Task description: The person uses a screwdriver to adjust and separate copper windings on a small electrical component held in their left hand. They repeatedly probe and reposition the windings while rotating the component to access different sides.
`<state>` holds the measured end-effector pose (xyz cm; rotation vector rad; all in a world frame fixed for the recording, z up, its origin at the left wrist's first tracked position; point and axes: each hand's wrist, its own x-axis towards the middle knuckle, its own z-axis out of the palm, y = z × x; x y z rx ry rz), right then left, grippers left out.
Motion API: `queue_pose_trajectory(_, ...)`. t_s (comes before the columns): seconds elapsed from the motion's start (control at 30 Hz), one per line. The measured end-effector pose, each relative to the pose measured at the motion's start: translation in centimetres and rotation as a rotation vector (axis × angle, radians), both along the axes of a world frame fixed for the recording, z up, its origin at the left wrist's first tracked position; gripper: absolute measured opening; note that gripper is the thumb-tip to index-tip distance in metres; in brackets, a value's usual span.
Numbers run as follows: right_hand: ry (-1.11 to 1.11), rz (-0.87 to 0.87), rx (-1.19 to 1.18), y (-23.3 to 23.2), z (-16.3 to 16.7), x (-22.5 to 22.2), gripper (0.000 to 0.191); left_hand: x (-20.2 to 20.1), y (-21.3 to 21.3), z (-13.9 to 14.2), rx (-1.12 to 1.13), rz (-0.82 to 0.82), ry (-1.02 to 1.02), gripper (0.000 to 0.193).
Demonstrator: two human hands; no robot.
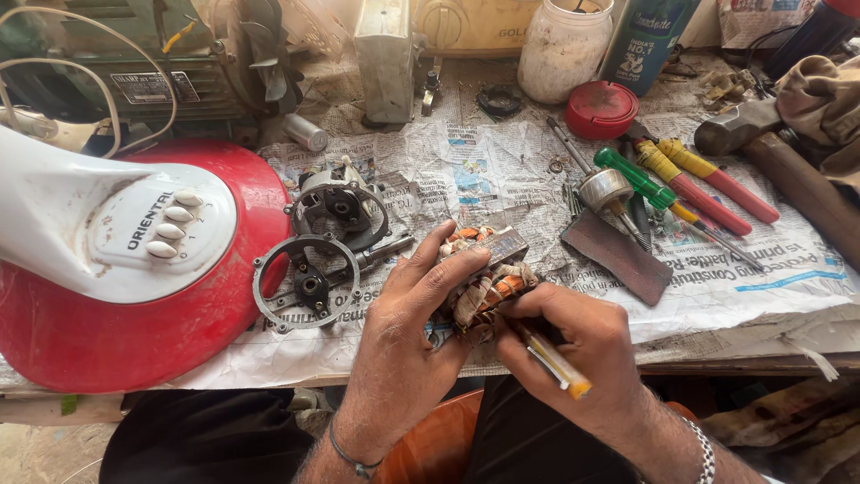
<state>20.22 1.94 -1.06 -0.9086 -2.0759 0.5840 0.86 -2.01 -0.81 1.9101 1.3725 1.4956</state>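
A motor stator with copper-orange windings and pale cloth wrapping is sitting low in the middle of the view, held just above the near edge of the tabletop. The left hand is closing around it from the left, fingers curling over its top and thumb pressing its near side. The right hand is gripping a thin tool with a yellow-orange handle, the handle end sticking out toward the person and the working end lying against the stator's lower windings, where it is hidden by the fingers.

Just left of the stator, a round metal motor end plate is lying flat on the newspaper, and a grey motor housing is resting just behind it. Farther left, the red fan base is carrying a white fan stand with a row of pale push buttons.

To the right of the stator, a dark flat rectangular piece is lying on the paper, with a rotor on a shaft just behind it. Beyond these, a green-handled screwdriver and pliers with red and yellow grips are lying side by side. A red round lid and a white plastic jar are standing near the far edge, and a hammer is lying at the far right.
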Motion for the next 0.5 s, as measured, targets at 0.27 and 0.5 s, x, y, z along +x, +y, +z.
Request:
queue_pose_trajectory(0.27, -0.008, 0.038, 0.115, 0.06, -0.15, -0.06, 0.018, 0.05, -0.02, -0.12, -0.029, -0.016, -0.027, 0.073)
queue_pose_trajectory(0.5, -0.026, -0.028, 0.063, 0.05, -0.21, -0.10, 0.016, 0.12, 0.00, -0.10, -0.030, -0.019, -0.029, 0.073)
